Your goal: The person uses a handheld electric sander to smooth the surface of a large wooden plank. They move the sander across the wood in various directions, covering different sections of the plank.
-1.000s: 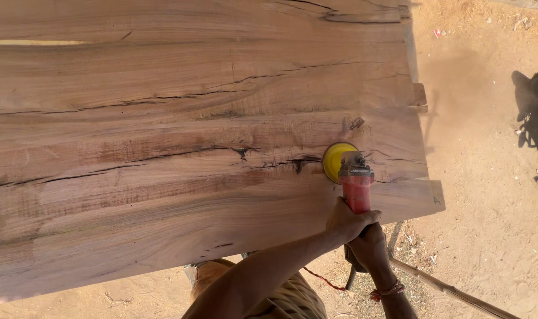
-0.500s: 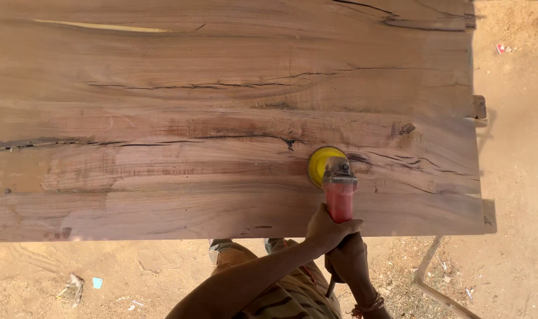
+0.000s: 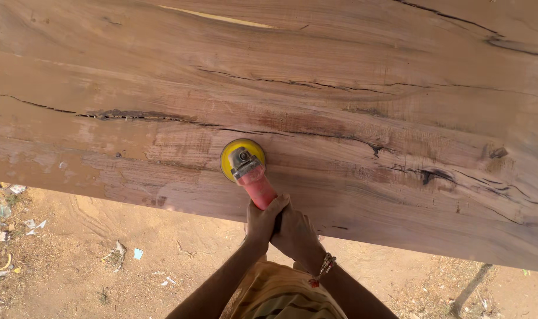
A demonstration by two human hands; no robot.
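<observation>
A big wooden slab point(image 3: 340, 88) with long dark cracks fills most of the view. On it, close to the near edge, rests a red angle grinder point(image 3: 254, 180) with a round yellow sanding disc point(image 3: 227, 155). My left hand point(image 3: 263, 221) and my right hand point(image 3: 295, 236) are both wrapped around the grinder's red handle, side by side, just at the slab's near edge. A beaded bracelet point(image 3: 323, 269) sits on my right wrist.
Below the slab lies sandy ground point(image 3: 162, 260) with scattered scraps of litter point(image 3: 0, 212) at the left. A metal leg or bar point(image 3: 470, 289) shows under the slab at the lower right. My yellow striped garment point(image 3: 281, 295) is at the bottom.
The grinder and both hands have travelled left along the slab, away from its right end. The slab's right edge and corner have left the view.
</observation>
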